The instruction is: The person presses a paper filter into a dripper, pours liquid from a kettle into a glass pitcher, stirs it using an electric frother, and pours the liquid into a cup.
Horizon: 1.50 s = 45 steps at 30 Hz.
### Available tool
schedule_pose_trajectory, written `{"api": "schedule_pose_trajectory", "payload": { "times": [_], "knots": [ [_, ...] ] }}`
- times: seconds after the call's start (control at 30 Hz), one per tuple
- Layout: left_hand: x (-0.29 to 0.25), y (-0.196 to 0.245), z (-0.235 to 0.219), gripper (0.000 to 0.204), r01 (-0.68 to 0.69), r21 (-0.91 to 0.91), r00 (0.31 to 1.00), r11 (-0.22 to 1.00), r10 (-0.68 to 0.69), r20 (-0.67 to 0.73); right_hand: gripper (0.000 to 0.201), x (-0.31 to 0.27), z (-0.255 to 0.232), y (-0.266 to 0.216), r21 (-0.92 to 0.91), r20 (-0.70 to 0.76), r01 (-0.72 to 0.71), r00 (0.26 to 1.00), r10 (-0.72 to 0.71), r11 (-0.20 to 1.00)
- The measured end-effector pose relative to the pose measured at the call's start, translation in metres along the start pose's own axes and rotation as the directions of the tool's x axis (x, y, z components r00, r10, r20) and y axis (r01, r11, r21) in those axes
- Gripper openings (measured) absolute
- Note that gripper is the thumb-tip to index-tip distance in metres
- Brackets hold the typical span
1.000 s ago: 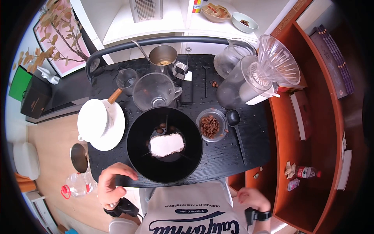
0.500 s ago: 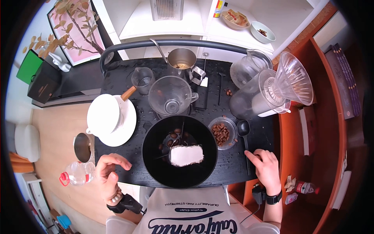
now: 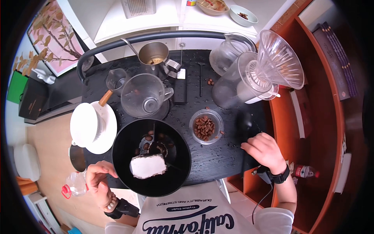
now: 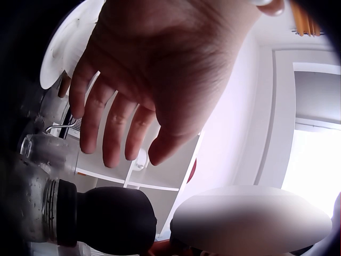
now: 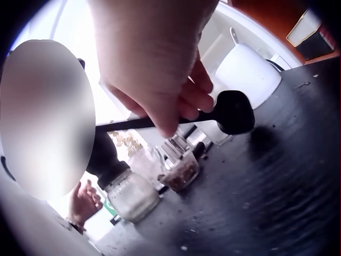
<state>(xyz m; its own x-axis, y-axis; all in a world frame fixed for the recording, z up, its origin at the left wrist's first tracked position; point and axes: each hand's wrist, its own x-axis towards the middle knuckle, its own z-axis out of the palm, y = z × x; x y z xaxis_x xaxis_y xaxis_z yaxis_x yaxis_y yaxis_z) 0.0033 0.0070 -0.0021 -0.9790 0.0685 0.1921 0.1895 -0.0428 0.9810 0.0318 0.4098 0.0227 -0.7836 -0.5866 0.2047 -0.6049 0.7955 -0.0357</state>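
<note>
My right hand pinches the handle of a black scoop between thumb and fingers, over the right side of the table; the scoop is motion-blurred in the head view. Left of it stands a clear tub of brown beans. A wide black hopper stands at the table's front edge, with a few beans and a white rounded block inside. In the left wrist view a black top sits on a glass jar. My left hand holds nothing, its fingers loosely extended beside the hopper's rim.
Behind the hopper stand a clear mug, a small measuring jug and a metal pot. A white cup and saucer are at left. A clear dripper tops the vessel at right. Water droplets dot the black table.
My right hand came up from beside the table, reached the scoop's handle and lifted the scoop. My left hand stays near the hopper. The head view has shifted.
</note>
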Motion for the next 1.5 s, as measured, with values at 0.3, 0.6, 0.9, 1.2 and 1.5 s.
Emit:
{"api": "schedule_pose_trajectory", "payload": {
  "times": [0.3,0.6,0.9,1.2,1.5],
  "knots": [
    [0.004,-0.005,0.0,0.042,-0.036,0.034,0.999,0.999,0.036,-0.013,0.018,0.042,0.013,-0.037,0.584,-0.381,0.057,0.9,0.212,0.81],
    [-0.004,-0.009,-0.01,0.044,-0.019,0.023,0.999,1.0,0.02,-0.025,0.013,0.019,0.016,-0.029,0.562,-0.503,0.002,0.795,0.34,0.827],
    [-0.002,-0.011,-0.01,0.044,-0.033,0.025,0.999,0.999,0.034,-0.024,0.015,0.009,0.024,-0.03,0.609,-0.479,0.013,0.803,0.354,0.793],
    [-0.003,-0.009,-0.01,0.044,-0.038,0.016,0.999,0.999,0.038,-0.017,0.009,0.022,0.033,-0.027,0.645,-0.582,0.044,0.675,0.453,0.763],
    [-0.001,-0.007,-0.008,0.043,-0.025,-0.001,1.0,1.0,0.025,-0.011,0.014,0.029,0.039,-0.031,0.557,-0.463,0.003,0.831,0.307,0.831]
  ]
}}
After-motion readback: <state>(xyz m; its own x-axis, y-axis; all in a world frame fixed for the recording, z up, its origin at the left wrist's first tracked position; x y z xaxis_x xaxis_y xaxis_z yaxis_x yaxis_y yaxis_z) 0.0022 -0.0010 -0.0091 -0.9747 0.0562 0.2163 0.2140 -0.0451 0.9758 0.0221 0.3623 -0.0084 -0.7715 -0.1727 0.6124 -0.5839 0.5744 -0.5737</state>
